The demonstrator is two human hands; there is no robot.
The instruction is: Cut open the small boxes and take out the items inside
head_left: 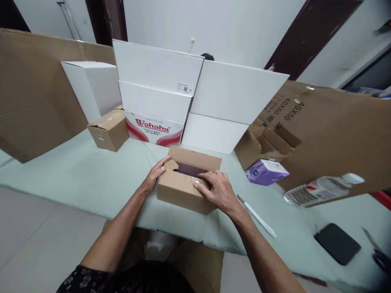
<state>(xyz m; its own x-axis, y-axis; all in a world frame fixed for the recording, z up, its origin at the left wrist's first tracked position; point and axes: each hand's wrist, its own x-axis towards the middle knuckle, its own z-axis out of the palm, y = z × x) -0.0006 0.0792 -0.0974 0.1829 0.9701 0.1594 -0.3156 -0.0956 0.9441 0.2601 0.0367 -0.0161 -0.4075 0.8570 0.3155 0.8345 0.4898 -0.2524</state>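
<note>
A small brown cardboard box sits on the table in front of me, its far flap raised and its near flap partly over the opening. Something purple shows in the gap, mostly hidden. My left hand holds the box at its left end, fingers along the side and upper edge. With the thumb on the near flap and the fingers curled at its edge, my right hand grips the box's top right. A white-handled knife lies just right of that hand.
Large white panels and a Wahaha carton stand behind. A taped brown box is at the back left. To the right are a purple carton, a clear bottle, a black flat object and scissors.
</note>
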